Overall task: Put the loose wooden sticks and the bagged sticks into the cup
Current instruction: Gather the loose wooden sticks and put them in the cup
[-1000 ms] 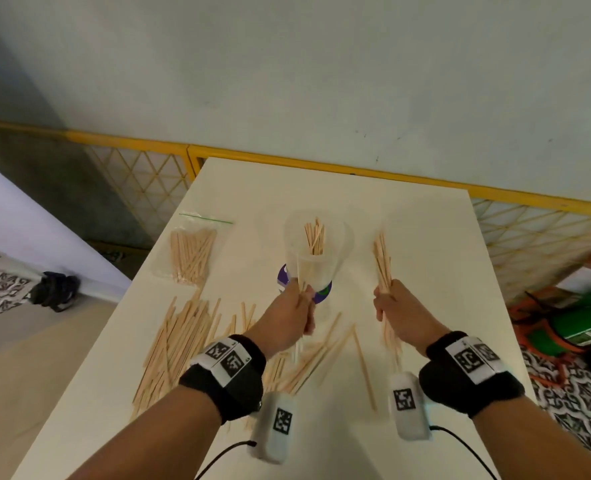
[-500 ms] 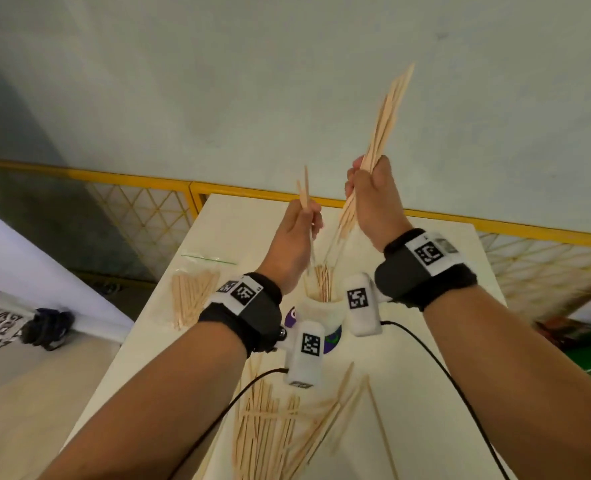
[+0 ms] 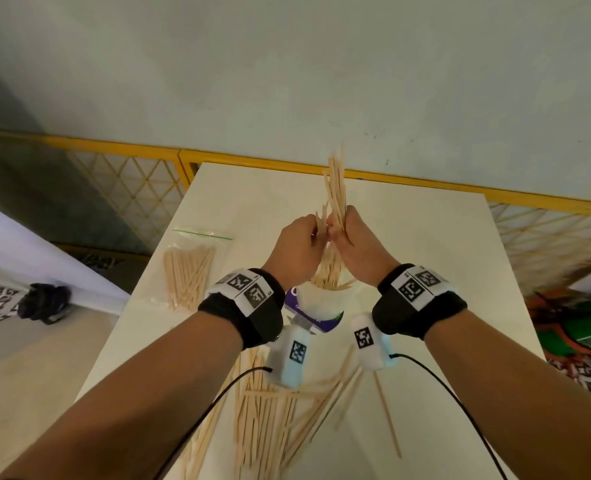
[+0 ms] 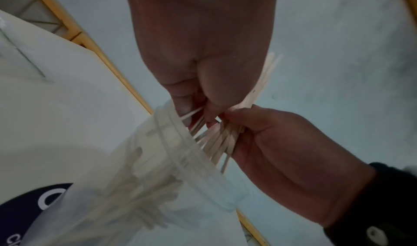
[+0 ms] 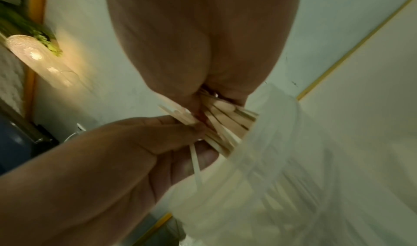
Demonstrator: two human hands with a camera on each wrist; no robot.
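Indoors, a white table (image 3: 408, 258) meets a yellow-railed wall. Both hands, left hand (image 3: 296, 249) and right hand (image 3: 358, 252), clamp a stick bundle (image 3: 335, 188) above the cup (image 3: 325, 301); bagged sticks (image 3: 188, 268) lie left, loose sticks (image 3: 270, 410) nearer.

A white table (image 3: 425, 258) runs toward a pale wall (image 3: 287, 64). A yellow lattice fence (image 3: 121, 181) stands behind it. A dark object (image 3: 44, 303) lies on the floor at nine o'clock; green items (image 3: 585, 323) at three o'clock.
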